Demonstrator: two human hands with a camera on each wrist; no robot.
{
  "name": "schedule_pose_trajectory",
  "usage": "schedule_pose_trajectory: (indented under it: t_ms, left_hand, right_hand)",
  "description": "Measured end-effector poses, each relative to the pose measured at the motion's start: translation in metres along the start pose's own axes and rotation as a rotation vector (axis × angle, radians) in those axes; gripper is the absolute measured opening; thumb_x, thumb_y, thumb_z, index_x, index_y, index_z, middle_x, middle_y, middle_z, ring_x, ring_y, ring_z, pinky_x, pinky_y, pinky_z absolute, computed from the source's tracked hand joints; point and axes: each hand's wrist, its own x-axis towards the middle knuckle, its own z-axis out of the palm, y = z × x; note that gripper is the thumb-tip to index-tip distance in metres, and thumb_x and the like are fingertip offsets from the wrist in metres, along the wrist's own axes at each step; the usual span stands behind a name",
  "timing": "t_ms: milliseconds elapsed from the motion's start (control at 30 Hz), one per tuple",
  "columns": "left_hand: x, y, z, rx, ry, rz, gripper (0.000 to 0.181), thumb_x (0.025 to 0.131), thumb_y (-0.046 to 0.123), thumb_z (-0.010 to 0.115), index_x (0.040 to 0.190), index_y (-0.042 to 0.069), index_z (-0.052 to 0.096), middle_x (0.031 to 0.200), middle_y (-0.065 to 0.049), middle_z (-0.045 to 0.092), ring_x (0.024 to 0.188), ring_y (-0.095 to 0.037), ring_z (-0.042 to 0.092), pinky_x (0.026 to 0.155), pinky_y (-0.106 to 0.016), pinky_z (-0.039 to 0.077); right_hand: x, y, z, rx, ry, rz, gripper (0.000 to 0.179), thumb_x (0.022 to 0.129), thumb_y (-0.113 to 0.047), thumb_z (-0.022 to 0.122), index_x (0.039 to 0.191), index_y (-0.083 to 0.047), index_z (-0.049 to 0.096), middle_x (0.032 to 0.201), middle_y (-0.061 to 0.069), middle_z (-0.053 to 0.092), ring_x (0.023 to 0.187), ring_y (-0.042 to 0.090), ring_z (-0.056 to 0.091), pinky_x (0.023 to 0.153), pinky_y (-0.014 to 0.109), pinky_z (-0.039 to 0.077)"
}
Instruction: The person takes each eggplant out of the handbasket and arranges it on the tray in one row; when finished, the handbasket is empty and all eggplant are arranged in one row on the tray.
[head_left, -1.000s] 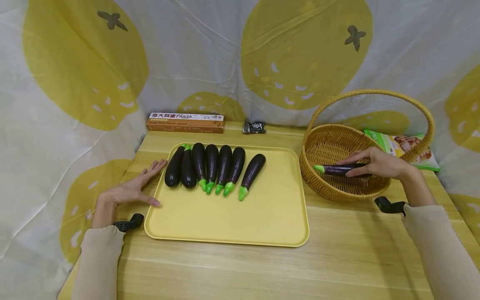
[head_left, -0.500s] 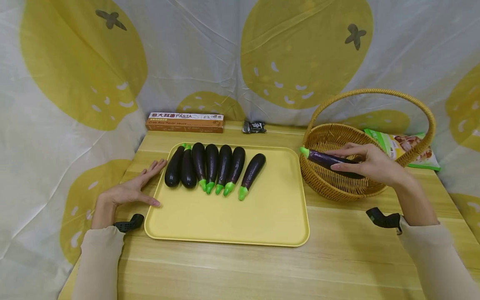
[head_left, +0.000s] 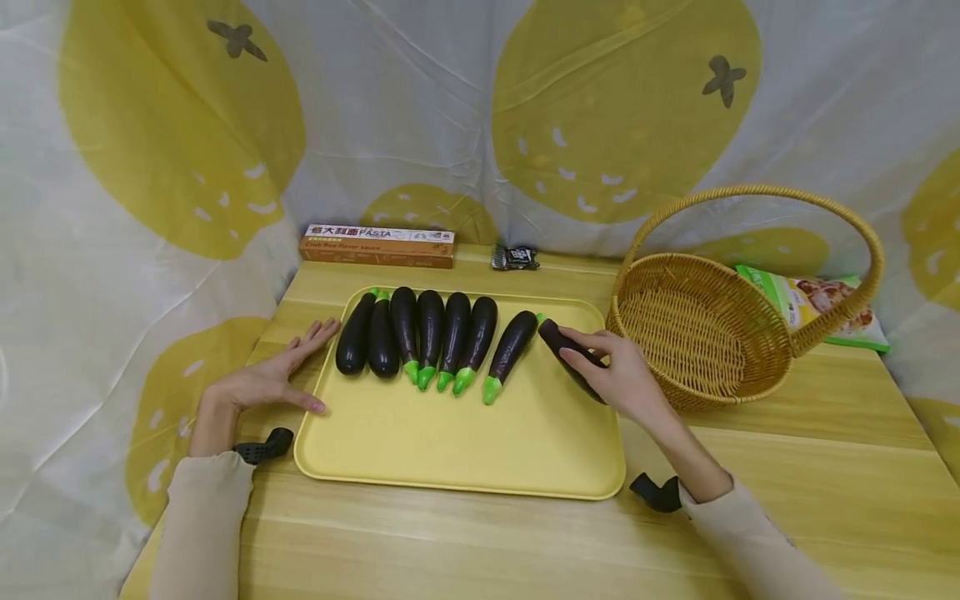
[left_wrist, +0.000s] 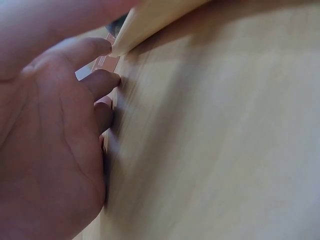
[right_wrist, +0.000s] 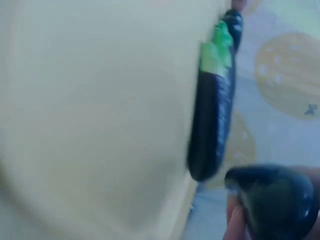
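My right hand (head_left: pixel 621 377) pinches a dark purple eggplant (head_left: pixel 553 337) between thumb and fingers, over the right part of a yellow tray (head_left: pixel 450 442). Its green stem end points to the far side. In the right wrist view the held eggplant (right_wrist: pixel 277 202) shows at the lower right, blurred. Several more eggplants lie side by side on the tray; the rightmost one (head_left: pixel 513 348) sits slightly apart, green tip toward me. Spread at the tray's left edge is my left hand (head_left: pixel 266 385), fingers extended. Close up in the left wrist view, its fingers (left_wrist: pixel 102 82) are near the tray's rim (left_wrist: pixel 155 20).
A wicker basket (head_left: pixel 780 367) with a tall handle stands to the right of the tray. Behind it lies a green and white food bag (head_left: pixel 862 329). Along the back are a pasta box (head_left: pixel 378 248) and a small black packet (head_left: pixel 515 257), before a lemon-print cloth (head_left: pixel 420 108).
My right hand has lifted the eggplant out of the basket and carried it left, over the tray's right side. The eggplant has turned in the hand's grip. My left hand has stayed in place.
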Motion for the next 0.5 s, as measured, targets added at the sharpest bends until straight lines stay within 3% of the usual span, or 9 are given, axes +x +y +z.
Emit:
schedule_pose_trajectory:
  t_ms: [100, 167, 267, 333, 400, 500]
  left_hand:
    - [0.001, 0.002, 0.001, 0.002, 0.001, -0.003, 0.124, 0.079, 0.018, 0.090, 0.169, 0.024, 0.005, 0.174, -0.014, -0.015, 0.153, -0.055, -0.023, 0.111, -0.086, -0.009]
    - [0.002, 0.002, 0.000, -0.001, -0.003, 0.002, 0.124, 0.079, 0.019, 0.090, 0.169, 0.025, 0.005, 0.174, -0.014, -0.015, 0.153, -0.055, -0.024, 0.111, -0.086, -0.009]
    - [0.003, 0.002, 0.000, -0.004, -0.002, 0.000, 0.124, 0.079, 0.018, 0.090, 0.169, 0.025, 0.005, 0.174, -0.013, -0.016, 0.153, -0.054, -0.025, 0.111, -0.086, -0.010]
    - [0.002, 0.002, 0.000, -0.002, -0.002, -0.008, 0.124, 0.079, 0.018, 0.090, 0.169, 0.026, 0.004, 0.174, -0.013, -0.017, 0.153, -0.055, -0.025, 0.111, -0.086, -0.009]
    - [0.000, 0.001, 0.000, -0.002, -0.002, -0.011, 0.125, 0.078, 0.019, 0.091, 0.169, 0.026, 0.005, 0.174, -0.014, -0.016, 0.153, -0.055, -0.024, 0.111, -0.085, -0.010]
    - [-0.001, 0.000, 0.001, -0.003, -0.004, -0.007, 0.125, 0.079, 0.019, 0.091, 0.169, 0.025, 0.005, 0.174, -0.014, -0.016, 0.154, -0.053, -0.024, 0.112, -0.085, -0.010]
  right_hand:
    - [0.005, 0.002, 0.016, -0.046, 0.048, 0.072, 0.040, 0.103, -0.033, 0.065, 0.141, -0.021, 0.067, 0.125, 0.021, 0.071, 0.078, 0.029, 0.064, 0.055, 0.026, 0.041]
    - [0.009, 0.004, 0.022, -0.070, 0.068, 0.121, 0.040, 0.102, -0.032, 0.065, 0.140, -0.021, 0.067, 0.127, 0.024, 0.070, 0.060, 0.023, 0.052, 0.050, 0.027, 0.035]
    - [0.015, 0.005, 0.028, -0.084, 0.054, 0.169, 0.040, 0.102, -0.032, 0.064, 0.141, -0.022, 0.067, 0.105, 0.027, 0.074, 0.046, 0.013, 0.032, 0.045, 0.025, 0.026]
    - [0.019, 0.004, 0.032, -0.076, 0.016, 0.164, 0.041, 0.103, -0.031, 0.064, 0.142, -0.021, 0.065, 0.101, 0.027, 0.076, 0.042, 0.010, 0.025, 0.042, 0.023, 0.025]
    - [0.023, 0.003, 0.035, -0.060, -0.036, 0.156, 0.042, 0.103, -0.030, 0.063, 0.144, -0.021, 0.063, 0.103, 0.027, 0.076, 0.040, 0.008, 0.024, 0.041, 0.022, 0.025]
    - [0.028, 0.001, 0.039, -0.010, -0.111, 0.144, 0.045, 0.104, -0.028, 0.064, 0.147, -0.018, 0.060, 0.130, 0.026, 0.069, 0.041, 0.008, 0.028, 0.042, 0.022, 0.030]
